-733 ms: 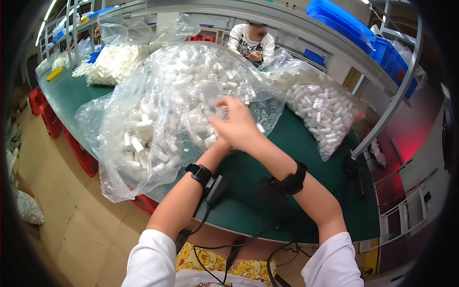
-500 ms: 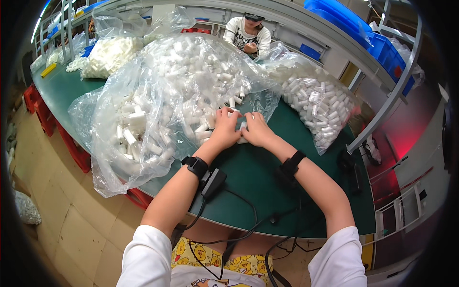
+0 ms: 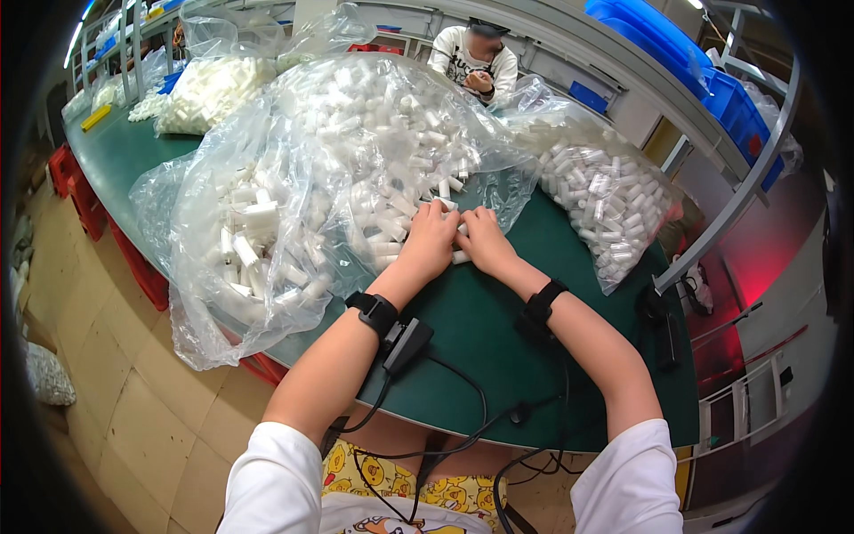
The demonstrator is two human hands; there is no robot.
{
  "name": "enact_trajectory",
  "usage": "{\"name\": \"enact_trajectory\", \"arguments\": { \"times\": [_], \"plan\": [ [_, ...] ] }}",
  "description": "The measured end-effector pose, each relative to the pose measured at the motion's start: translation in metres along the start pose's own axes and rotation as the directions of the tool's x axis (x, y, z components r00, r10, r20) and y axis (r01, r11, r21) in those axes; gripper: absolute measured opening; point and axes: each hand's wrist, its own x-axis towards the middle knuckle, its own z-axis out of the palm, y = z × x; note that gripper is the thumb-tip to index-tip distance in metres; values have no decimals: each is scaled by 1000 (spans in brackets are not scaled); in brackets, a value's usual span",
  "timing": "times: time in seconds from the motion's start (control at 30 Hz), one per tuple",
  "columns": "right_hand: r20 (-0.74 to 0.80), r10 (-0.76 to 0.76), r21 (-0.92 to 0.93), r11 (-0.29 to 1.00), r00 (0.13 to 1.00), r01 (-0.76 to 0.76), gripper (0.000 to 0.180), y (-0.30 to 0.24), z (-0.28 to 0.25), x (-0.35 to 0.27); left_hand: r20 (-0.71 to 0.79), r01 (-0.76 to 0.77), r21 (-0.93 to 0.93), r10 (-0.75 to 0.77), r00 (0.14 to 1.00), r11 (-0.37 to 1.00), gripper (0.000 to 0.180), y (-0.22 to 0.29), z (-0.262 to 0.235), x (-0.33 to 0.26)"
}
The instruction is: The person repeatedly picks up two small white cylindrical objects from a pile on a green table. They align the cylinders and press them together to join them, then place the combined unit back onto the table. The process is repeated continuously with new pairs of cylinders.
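My left hand (image 3: 431, 238) and my right hand (image 3: 487, 241) meet above the green table, at the front of a big heap of small white plastic cylinders (image 3: 384, 233). Both hands have bent fingers, with the fingertips close together. A white cylinder (image 3: 462, 229) shows between them, gripped by the fingers, which partly hide it. Another cylinder (image 3: 460, 257) lies on the table just under my hands. The heap sits in a large clear plastic bag (image 3: 347, 160) that spreads open toward me.
A second clear bag of cylinders (image 3: 609, 209) stands on the right, another bag (image 3: 218, 93) at the far left. Across the table sits a person (image 3: 476, 62). Cables (image 3: 471, 418) run along the near table edge. Blue bins (image 3: 734, 102) rest on a rack at right.
My hands have drawn closer together, and the cylinder between them is now more covered by the fingers. The whole view has shifted slightly.
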Motion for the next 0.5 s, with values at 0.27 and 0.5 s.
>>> {"name": "enact_trajectory", "arguments": {
  "times": [0.27,0.5],
  "plan": [
    [-93,25,207,978,995,-5,44,2,-15,4,-96,68,-176,-85,992,982,33,4,-1,3],
    [-192,-5,289,955,981,61,63,5,-30,2,-76,160,-165,-174,982,973,29,-3,-5,5]
  ]
}}
